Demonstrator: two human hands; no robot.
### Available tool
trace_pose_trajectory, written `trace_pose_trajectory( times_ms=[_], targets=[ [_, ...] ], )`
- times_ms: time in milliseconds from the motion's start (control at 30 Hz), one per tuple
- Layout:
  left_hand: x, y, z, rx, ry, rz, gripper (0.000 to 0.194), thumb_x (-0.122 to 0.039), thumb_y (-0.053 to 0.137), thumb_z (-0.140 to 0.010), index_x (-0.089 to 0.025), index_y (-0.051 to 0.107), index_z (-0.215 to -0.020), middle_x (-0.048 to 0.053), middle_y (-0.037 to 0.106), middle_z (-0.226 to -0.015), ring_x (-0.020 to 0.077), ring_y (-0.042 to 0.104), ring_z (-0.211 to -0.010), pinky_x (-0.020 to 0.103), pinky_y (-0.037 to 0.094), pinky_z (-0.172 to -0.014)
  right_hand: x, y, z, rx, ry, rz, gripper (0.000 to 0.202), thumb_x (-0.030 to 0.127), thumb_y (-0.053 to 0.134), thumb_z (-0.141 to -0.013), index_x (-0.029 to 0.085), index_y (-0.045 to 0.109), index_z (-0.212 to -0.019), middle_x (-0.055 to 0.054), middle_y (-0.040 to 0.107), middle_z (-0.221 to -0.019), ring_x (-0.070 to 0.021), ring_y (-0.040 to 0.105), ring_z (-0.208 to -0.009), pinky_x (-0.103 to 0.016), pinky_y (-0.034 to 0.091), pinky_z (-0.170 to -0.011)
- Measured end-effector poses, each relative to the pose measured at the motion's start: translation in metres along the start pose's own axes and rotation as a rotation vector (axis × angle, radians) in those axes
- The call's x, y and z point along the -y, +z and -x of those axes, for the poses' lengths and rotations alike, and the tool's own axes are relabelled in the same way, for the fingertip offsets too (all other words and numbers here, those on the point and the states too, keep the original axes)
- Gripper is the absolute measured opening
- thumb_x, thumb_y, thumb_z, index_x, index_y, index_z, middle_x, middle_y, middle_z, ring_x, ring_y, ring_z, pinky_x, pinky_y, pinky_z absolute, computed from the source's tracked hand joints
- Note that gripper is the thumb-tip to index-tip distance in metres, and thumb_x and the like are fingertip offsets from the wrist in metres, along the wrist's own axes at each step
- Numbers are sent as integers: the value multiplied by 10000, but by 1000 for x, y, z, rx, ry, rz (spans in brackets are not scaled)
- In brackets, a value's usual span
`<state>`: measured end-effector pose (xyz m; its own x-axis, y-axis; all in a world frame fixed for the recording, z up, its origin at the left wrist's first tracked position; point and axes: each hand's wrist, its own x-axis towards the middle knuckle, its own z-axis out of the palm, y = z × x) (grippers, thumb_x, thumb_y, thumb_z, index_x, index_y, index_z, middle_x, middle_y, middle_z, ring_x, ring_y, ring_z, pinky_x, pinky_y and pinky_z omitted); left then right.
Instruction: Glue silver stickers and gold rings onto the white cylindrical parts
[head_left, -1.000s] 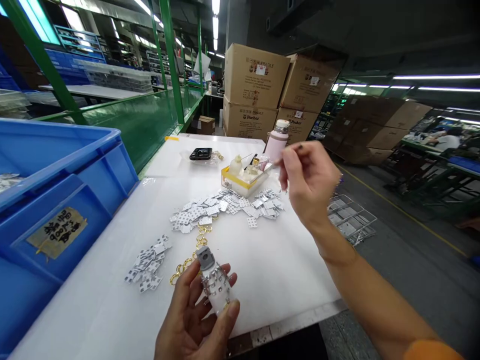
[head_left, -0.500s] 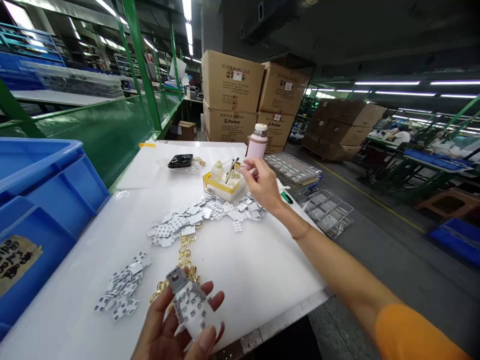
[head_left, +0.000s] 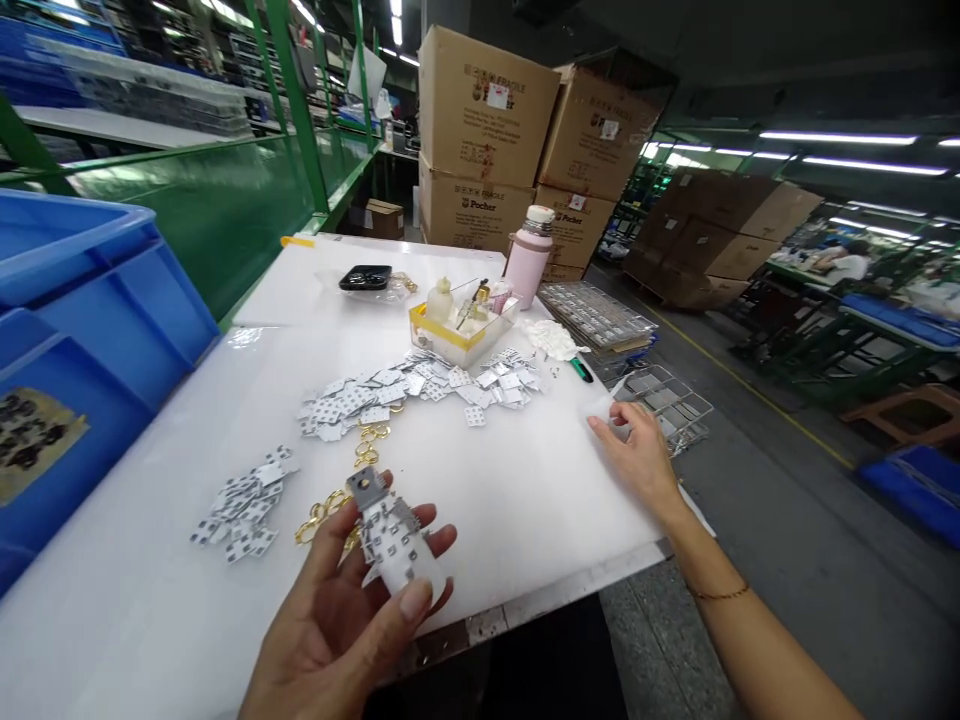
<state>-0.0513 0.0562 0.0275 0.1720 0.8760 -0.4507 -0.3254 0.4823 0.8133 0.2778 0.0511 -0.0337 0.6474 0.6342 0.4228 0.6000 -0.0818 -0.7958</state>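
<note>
My left hand (head_left: 337, 610) is closed around a white, bottle-shaped piece (head_left: 397, 545) studded with small grey metal squares, a grey square plate with a hole at its top. Gold rings (head_left: 322, 510) lie on the table just beyond this hand. At the table's right edge my right hand (head_left: 637, 455) has its fingers curled about a translucent white piece (head_left: 606, 408), whose kind does not show. A heap of small white cards with grey squares (head_left: 352, 400) spreads across the middle, and a smaller pile of such cards (head_left: 244, 505) lies at the left.
Behind the heap stands a yellow-rimmed tray (head_left: 442, 340) with a small bottle and tools. A pink flask (head_left: 528, 260), white crumpled material (head_left: 553, 340) and a green-and-black tool (head_left: 581, 370) are to its right. A blue bin (head_left: 97, 300) borders the left; wire racks (head_left: 667, 400) adjoin the right edge.
My right hand has moved from above the tray to the table's right edge, beside the translucent white piece. My left hand still holds the studded piece. The view has tilted down slightly.
</note>
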Motion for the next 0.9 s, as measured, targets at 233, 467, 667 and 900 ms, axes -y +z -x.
trace_pose_trajectory(
  times_ms=[233, 467, 667, 900],
  targets=[
    [-9, 6, 7, -5, -47, 119, 628, -372, 750, -819, -264, 525, -1395, 72, 749, -1131, 273, 723, -1032, 270, 639, -657, 60, -6, 21, 210, 220, -481, 374, 546, 660, -809, 232, 457, -797, 4, 549, -732, -140, 477, -616, -282, 416, -576],
    [-13, 16, 11, -19, -103, 197, 344, -228, 654, -888, -261, 704, -1227, 42, 717, -863, 180, 698, -774, 251, 613, -534, 132, 6, 58, 364, 420, -987, 315, 440, 774, -802, 208, 564, -760, 84, 315, -540, -61, 238, -471, -134, 286, -396],
    [-5, 14, 10, -82, -58, 145, 427, -330, 729, -831, -221, 691, -1242, 85, 735, -958, 239, 700, -889, 294, 628, -619, 150, 13, 82, 295, 48, -692, 172, 420, 707, -881, 251, 735, -889, 4, 586, -696, -110, 501, -596, -184, 407, -465],
    [0, 6, 6, -8, -84, 163, 487, -382, 731, -827, -213, 665, -1279, 110, 724, -1017, 274, 686, -924, 327, 623, -640, 161, 21, 91, 207, -302, -530, 141, 314, 636, -942, 211, 703, -873, -4, 626, -768, -129, 558, -683, -221, 442, -531]
  ],
)
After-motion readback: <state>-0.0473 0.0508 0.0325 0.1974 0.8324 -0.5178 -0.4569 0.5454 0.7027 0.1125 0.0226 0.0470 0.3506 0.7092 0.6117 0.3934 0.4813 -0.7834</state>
